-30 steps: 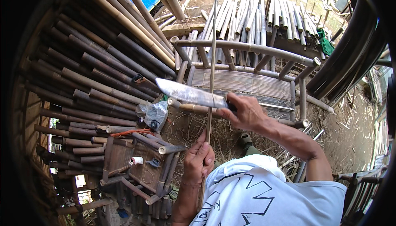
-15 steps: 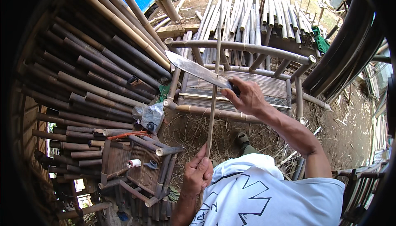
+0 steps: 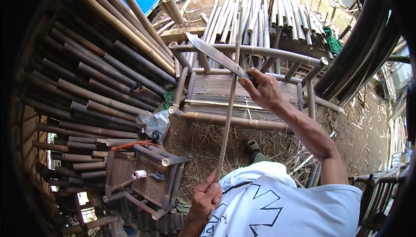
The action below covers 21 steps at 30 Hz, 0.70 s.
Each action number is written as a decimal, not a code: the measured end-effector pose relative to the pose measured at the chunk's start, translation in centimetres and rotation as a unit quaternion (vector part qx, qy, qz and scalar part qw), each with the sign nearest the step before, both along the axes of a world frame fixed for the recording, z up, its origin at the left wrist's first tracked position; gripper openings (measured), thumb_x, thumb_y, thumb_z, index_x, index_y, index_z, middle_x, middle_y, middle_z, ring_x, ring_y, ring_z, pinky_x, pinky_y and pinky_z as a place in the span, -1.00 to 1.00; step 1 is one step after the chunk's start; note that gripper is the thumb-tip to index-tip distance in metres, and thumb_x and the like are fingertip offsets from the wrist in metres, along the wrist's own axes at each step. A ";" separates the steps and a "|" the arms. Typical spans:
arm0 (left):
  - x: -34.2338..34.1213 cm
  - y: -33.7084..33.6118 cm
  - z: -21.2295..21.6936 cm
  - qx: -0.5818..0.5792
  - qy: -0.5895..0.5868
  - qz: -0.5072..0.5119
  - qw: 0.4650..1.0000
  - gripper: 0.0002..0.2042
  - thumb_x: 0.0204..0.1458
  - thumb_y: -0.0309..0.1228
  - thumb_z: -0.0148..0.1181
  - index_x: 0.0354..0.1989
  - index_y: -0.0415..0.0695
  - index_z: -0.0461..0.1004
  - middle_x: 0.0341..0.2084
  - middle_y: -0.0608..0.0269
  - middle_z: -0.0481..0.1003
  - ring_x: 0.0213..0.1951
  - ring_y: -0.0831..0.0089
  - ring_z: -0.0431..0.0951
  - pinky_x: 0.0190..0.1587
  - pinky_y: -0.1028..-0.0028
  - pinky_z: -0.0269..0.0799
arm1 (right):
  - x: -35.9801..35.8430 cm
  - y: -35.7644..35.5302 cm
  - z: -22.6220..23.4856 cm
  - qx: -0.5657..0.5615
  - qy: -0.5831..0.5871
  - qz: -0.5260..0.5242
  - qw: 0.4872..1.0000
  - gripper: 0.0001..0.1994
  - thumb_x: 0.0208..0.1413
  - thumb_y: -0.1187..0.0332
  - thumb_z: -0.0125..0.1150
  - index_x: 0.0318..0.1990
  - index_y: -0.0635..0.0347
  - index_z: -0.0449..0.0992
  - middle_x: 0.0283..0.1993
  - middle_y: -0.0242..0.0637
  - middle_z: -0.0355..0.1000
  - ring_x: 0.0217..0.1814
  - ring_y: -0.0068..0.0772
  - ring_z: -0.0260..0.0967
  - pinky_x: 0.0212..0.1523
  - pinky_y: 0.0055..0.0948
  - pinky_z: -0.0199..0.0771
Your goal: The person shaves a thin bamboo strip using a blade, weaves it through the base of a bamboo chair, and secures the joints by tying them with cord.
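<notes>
From the head camera I see my left hand (image 3: 207, 198) low in the frame, fingers wrapped tight round the bottom end of a thin bamboo strip (image 3: 228, 103); my right hand (image 3: 262, 90) is raised above it, fingers closed on the handle of a long knife (image 3: 216, 55); the blade slants up and to the left, its edge crossing the strip near the strip's upper part; the strip itself runs almost upright through the middle of the picture, its long axis pointing away from me towards the bamboo bench (image 3: 242, 103) and the stacked poles (image 3: 86, 85) beyond; I judge the shaving as partway, since straw-like trimmings (image 3: 195, 137) litter the ground, though I cannot tell how much of the strip is already smoothed; a small bamboo stool (image 3: 147, 180) stands to my left, a plastic bag (image 3: 156, 124) just beside it.
</notes>
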State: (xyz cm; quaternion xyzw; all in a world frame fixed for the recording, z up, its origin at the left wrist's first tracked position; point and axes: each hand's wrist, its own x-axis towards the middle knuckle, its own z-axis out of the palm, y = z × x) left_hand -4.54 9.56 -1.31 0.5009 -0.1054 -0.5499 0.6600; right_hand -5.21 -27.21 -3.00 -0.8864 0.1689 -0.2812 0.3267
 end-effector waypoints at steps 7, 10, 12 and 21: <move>-0.6 0.6 -0.1 0.007 0.002 0.013 1.000 -0.54 0.31 -0.41 -0.07 0.38 -0.15 0.16 -0.66 0.38 0.27 -0.70 0.73 0.12 -0.69 0.69 0.10 | 0.1 -0.8 0.3 0.049 0.031 -0.028 0.998 -0.44 0.22 -0.28 -0.03 -0.40 0.10 0.40 -0.65 -0.44 0.27 -0.69 -0.61 0.19 -0.70 -0.39 0.25; -0.7 1.3 -0.9 0.039 -0.015 -0.010 0.999 -0.54 0.32 -0.39 -0.10 0.38 -0.18 0.15 -0.63 0.31 0.33 -0.69 0.70 0.20 -0.67 0.68 0.16 | 0.1 1.6 0.6 0.325 -0.046 0.063 0.942 -0.45 0.22 -0.26 -0.02 -0.43 0.08 0.38 -0.61 -0.45 0.29 -0.62 -0.59 0.24 -0.64 -0.41 0.30; -0.1 1.2 -0.8 0.037 0.012 -0.065 0.997 -0.53 0.31 -0.34 -0.08 0.36 -0.22 0.16 -0.58 0.22 0.40 -0.70 0.63 0.28 -0.68 0.68 0.20 | 0.6 3.1 1.1 0.427 -0.102 0.071 0.896 -0.61 0.27 -0.01 0.11 -0.41 0.13 0.40 -0.57 -0.46 0.32 -0.58 -0.61 0.27 -0.61 -0.49 0.31; 4.9 -7.5 0.1 -0.053 0.029 0.085 0.995 -0.62 0.35 -0.29 -0.11 0.29 -0.08 0.28 -0.54 0.29 0.40 -0.75 0.69 0.25 -0.74 0.67 0.18 | 1.0 8.7 1.2 0.225 -0.017 0.109 0.968 -0.59 0.25 -0.03 0.10 -0.32 0.21 0.43 -0.58 -0.41 0.35 -0.61 -0.54 0.30 -0.59 -0.48 0.36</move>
